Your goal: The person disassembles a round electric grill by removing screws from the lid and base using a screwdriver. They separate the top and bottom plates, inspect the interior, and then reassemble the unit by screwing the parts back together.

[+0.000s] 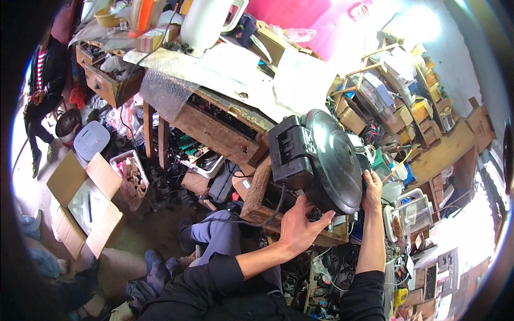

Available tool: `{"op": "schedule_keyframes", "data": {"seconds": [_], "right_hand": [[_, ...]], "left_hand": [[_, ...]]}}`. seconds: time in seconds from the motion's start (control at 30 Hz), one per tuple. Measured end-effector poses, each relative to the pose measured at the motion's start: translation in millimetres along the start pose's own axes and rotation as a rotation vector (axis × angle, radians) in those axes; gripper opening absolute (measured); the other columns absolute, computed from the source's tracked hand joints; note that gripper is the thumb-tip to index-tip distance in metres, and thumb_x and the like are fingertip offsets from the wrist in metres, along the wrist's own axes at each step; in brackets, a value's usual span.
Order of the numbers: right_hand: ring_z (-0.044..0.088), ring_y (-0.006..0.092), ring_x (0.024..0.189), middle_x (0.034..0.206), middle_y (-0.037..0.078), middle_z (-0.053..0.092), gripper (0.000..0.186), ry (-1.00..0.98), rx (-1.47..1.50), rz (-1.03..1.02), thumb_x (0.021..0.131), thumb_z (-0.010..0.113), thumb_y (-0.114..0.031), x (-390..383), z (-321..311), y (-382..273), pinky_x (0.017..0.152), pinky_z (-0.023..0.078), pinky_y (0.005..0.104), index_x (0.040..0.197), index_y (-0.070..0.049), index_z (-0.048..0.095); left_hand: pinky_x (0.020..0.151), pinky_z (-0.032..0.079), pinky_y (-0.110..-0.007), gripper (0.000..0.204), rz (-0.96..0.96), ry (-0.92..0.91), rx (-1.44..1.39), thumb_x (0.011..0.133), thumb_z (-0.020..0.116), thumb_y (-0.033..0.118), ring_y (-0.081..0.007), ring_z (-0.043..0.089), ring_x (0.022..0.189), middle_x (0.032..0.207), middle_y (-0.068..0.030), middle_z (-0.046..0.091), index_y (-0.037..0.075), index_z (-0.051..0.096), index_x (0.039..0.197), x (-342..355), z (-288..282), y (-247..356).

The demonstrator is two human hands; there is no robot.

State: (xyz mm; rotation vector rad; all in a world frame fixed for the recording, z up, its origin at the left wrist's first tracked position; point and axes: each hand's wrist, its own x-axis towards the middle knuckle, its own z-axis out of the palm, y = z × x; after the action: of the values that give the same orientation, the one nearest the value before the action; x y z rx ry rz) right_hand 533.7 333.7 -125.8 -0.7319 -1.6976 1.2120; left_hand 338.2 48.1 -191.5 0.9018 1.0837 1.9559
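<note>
A black round electric appliance, like a clamshell electric baking pan [336, 160], is tilted up at the near edge of the workbench. Its domed, glossy face is turned to the right, and a blocky hinge housing [292, 152] sticks out on its left. A dark power cord [279, 206] curves down from the housing. My left hand [300, 227] is at the lower edge, thumb spread from the fingers, with some fingertips hidden against the underside. My right hand [371, 190] grips the right edge, its fingers bent along the side.
A wooden bench with an open drawer [214, 125] stands ahead, topped by a white sheet [230, 69] and a white jug-like kettle [206, 24]. Shelves of boxes and parts fill the right. At left are an open cardboard box [67, 176], a stool [91, 140] and a seated person [43, 80].
</note>
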Motion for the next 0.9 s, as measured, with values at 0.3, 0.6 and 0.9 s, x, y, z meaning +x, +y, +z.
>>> {"op": "schedule_keyframes", "data": {"seconds": [0.3, 0.6, 0.9], "right_hand": [[0.063, 0.0087, 0.083, 0.096, -0.001, 0.069, 0.013, 0.037, -0.001, 0.061, 0.104, 0.065, -0.020, -5.0, 19.9, -13.1, 0.076, 0.053, 0.0266, 0.101, -0.008, 0.067], [0.062, 0.0099, 0.074, 0.086, -0.001, 0.066, 0.017, 0.078, -0.042, 0.085, 0.104, 0.065, -0.022, 0.8, 26.4, -26.4, 0.068, 0.052, 0.0270, 0.092, -0.009, 0.064], [0.073, 0.0190, 0.079, 0.099, 0.010, 0.075, 0.023, 0.044, 0.038, 0.212, 0.104, 0.059, -0.018, 15.7, 34.6, -50.5, 0.069, 0.060, 0.0338, 0.109, 0.003, 0.069]], "left_hand": [[0.104, 0.050, -0.039, 0.059, 0.019, 0.014, -0.020, 0.090, 0.083, 0.025, -0.0219, 0.066, 0.115, 0.126, -0.0192, 0.069, -0.008, 0.052, 0.129, 1.1, -2.1, -2.5], [0.099, 0.052, -0.039, 0.056, 0.020, 0.019, -0.076, 0.093, 0.079, 0.028, -0.0246, 0.068, 0.112, 0.123, -0.0193, 0.071, -0.007, 0.053, 0.128, 7.7, 0.5, 7.5], [0.087, 0.054, -0.043, 0.048, 0.235, 0.023, 0.241, 0.096, 0.072, 0.035, -0.0377, 0.072, 0.102, 0.108, -0.0214, 0.074, -0.003, 0.058, 0.120, 34.4, 13.7, 39.0]]}}
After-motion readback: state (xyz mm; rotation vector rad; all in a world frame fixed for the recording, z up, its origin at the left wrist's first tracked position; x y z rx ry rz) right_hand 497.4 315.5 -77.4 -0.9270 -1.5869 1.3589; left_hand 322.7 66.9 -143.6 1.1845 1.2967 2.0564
